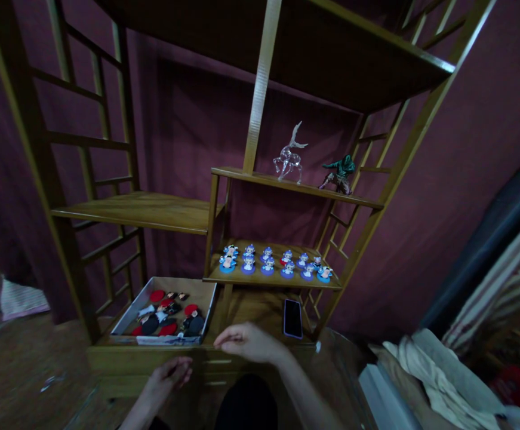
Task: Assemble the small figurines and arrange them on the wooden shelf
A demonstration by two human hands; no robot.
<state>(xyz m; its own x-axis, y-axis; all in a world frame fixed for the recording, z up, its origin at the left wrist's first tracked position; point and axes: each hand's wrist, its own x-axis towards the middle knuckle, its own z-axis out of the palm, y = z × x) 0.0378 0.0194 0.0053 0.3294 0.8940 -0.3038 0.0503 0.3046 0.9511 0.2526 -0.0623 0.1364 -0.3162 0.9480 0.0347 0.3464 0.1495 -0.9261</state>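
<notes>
Head view: two hands (248, 343) near one box (174, 340); twelve figurines (248, 264) in two rows

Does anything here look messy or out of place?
Mainly the box: its figures with red or dark bases lie jumbled, some on their sides, while the purple and blue figures on the small shelf stand in two rows. No spill shows.

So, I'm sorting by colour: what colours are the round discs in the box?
The round discs are red or dark, near black, seen in the head view.
</notes>
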